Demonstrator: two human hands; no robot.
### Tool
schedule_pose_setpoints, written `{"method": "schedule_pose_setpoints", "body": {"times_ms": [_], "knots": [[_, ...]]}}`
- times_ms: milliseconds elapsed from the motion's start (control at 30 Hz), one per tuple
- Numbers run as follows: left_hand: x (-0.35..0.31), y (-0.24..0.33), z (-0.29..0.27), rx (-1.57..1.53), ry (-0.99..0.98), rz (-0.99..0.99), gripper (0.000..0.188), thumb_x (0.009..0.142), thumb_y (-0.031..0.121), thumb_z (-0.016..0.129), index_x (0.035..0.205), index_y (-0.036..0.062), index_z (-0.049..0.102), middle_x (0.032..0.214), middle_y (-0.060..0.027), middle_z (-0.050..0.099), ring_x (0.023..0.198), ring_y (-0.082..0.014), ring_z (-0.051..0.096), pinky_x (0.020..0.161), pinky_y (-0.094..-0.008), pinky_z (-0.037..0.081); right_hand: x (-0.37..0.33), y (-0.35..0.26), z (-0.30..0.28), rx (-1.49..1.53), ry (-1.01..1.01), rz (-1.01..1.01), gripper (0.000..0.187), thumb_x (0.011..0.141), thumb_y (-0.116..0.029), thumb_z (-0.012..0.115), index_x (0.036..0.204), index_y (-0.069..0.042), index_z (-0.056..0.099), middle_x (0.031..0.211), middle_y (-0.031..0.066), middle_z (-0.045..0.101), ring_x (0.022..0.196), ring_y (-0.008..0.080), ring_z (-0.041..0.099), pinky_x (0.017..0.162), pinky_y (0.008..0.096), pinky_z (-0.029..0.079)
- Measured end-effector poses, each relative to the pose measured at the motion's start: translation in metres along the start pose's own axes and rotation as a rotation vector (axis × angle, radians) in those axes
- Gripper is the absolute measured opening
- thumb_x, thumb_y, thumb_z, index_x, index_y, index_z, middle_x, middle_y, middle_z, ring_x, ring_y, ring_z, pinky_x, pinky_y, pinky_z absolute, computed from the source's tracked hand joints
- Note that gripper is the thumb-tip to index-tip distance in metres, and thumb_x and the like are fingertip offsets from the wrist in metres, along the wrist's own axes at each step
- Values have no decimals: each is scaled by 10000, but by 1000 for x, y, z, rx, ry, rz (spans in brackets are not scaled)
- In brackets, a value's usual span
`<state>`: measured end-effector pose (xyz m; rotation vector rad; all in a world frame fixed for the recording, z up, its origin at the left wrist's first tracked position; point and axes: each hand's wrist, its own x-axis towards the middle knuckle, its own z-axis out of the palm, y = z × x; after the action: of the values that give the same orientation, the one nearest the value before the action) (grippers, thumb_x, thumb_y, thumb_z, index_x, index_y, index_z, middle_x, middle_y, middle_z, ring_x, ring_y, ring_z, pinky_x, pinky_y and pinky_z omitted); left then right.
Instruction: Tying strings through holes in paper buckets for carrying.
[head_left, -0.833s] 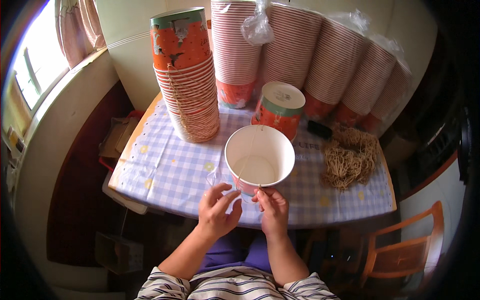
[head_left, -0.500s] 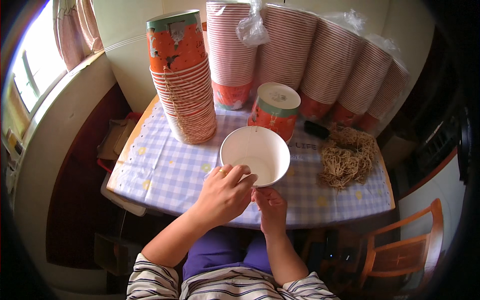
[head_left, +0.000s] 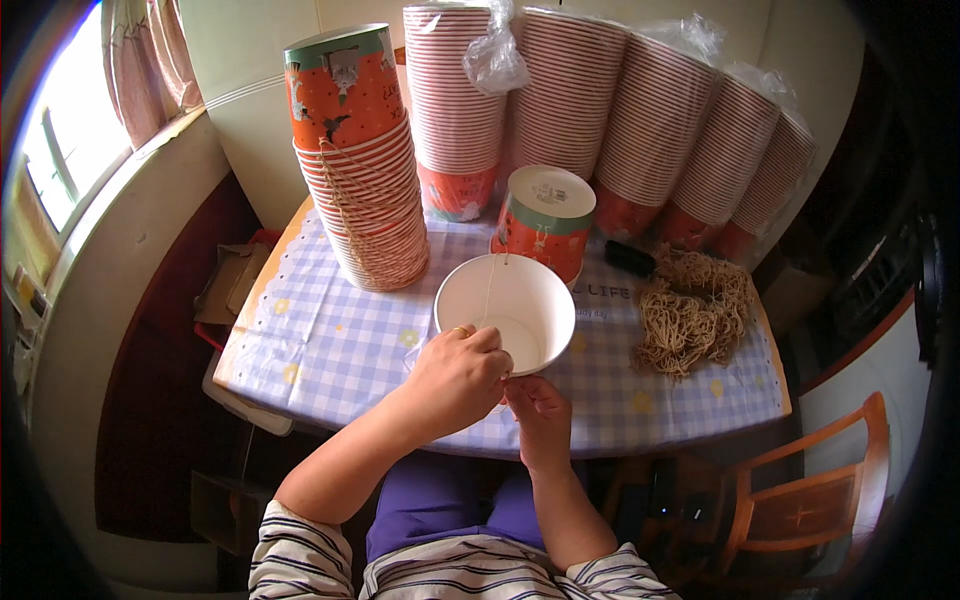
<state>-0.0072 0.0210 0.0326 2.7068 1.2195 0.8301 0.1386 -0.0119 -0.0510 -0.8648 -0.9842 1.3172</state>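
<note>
A paper bucket [head_left: 540,310] with a white inside stands mouth up at the table's near middle. A thin string [head_left: 489,290] runs from a hole at its far rim down to my left hand [head_left: 452,375]. That hand reaches over the near left rim, its fingers closed on the string. Just outside the near rim, my right hand [head_left: 543,412] has thumb and fingertips pinched together close to the left fingertips. Whatever lies in that pinch is too small to make out. Behind this bucket, an orange and green bucket [head_left: 545,225] stands upside down.
A tall stack of buckets [head_left: 365,200] with strings hanging down its side rises at the left. Several plastic-wrapped bucket stacks [head_left: 570,90] line the back. A tangled heap of string [head_left: 690,315] and a black object [head_left: 630,258] lie right on the checked tablecloth [head_left: 330,350]. A wooden chair [head_left: 810,490] stands at lower right.
My left fingers have curled in and dipped lower at the near rim, and the string inside the bucket shows more clearly. The right hand keeps its pinch. The whole view has shifted slightly.
</note>
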Motion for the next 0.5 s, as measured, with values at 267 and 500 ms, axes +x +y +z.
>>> {"method": "schedule_pose_setpoints", "body": {"times_ms": [267, 500], "knots": [[-5, -15, -32, -260, 268, -378, 266, 718, 102, 666, 976, 44, 633, 903, -130, 590, 752, -291, 602, 677, -358, 496, -3, -20, -31, -582, 140, -361, 122, 826, -144, 684, 871, -38, 646, 783, 11, 593, 607, 79, 471, 542, 224, 390], [-17, -63, -3, -424, 329, -719, 515, 752, 300, 732, 1138, 3, 565, 804, -85, 595, 670, -143, 565, 605, -289, 465, 80, -114, 7, -1073, -405, -714, 252, 782, -95, 641, 1033, -78, 630, 815, 121, 636, 679, 218, 616, 599, 348, 466]]}}
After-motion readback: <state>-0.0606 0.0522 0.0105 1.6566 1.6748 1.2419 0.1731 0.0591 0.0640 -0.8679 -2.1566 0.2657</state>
